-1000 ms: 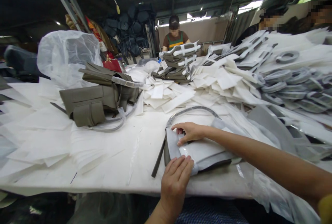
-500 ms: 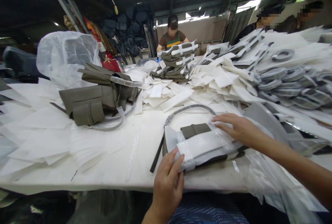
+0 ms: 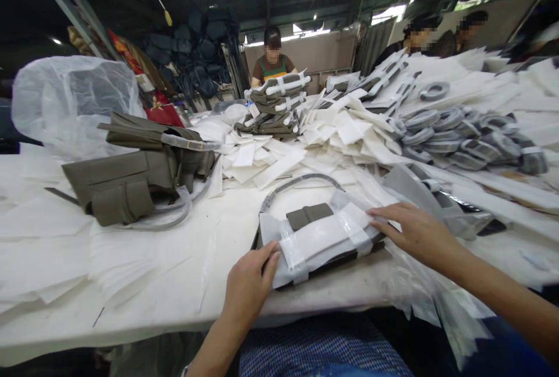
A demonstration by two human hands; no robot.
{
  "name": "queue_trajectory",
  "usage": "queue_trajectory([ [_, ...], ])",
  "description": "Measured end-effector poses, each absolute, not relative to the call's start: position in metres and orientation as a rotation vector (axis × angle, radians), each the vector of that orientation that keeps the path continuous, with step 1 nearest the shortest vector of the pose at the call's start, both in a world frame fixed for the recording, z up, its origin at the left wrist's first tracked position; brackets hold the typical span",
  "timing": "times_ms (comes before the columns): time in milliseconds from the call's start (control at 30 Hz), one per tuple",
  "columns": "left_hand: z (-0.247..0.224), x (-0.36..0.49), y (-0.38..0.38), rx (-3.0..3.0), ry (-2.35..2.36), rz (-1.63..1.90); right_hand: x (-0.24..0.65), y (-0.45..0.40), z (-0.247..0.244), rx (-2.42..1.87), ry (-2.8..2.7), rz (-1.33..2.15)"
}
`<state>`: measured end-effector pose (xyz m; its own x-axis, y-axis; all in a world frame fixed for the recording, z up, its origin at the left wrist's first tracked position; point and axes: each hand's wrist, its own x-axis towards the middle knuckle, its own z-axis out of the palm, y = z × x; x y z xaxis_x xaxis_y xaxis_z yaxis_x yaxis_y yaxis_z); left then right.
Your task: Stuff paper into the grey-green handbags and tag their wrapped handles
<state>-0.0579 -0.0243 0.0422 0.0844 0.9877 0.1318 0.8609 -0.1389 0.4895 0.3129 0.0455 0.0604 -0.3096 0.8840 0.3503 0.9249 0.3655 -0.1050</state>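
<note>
A grey-olive handbag [image 3: 308,216] lies in front of me on the table, its front largely covered by white foam sheet [image 3: 325,240] and clear tape. The wrapped handle [image 3: 301,179] arches away from me. At the bag's left end, my left hand [image 3: 252,278] pinches the edge between thumb and fingers. My right hand [image 3: 414,228] is closed on the right end, thumb and forefinger at the wrapping; its other fingers are partly hidden. More olive bags [image 3: 117,173] are heaped to the left, with wrapped handles.
White sheets [image 3: 43,237] spread across the left. Foam pieces [image 3: 349,127] and grey wrapped straps [image 3: 471,138] pile up behind and to the right. A clear plastic bag [image 3: 78,98] stands at far left. A co-worker [image 3: 273,60] sits behind stacked bags [image 3: 279,103]; other people are at right.
My view has shifted right. My left hand has moved up to the bag's left edge, and my right hand has gone from its top right to its right end. The dangling dark strap is now mostly hidden.
</note>
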Motion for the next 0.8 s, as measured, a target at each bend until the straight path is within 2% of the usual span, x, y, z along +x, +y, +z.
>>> queue_trajectory([
  [133,0.057,-0.053,-0.013,2.051,1.8,0.472,0.304,0.045,0.068,-1.51,-2.358,-0.338],
  [333,0.062,-0.058,0.015,1.72,1.577,0.541,0.293,0.046,0.054,-1.476,-2.462,-0.117],
  [500,0.058,-0.062,0.031,1.508,1.516,0.456,0.297,0.048,0.041,-1.532,-2.394,-0.058],
  [800,0.076,-0.05,0.037,1.193,1.56,0.248,0.289,0.077,0.049,-1.677,-2.375,0.148],
])
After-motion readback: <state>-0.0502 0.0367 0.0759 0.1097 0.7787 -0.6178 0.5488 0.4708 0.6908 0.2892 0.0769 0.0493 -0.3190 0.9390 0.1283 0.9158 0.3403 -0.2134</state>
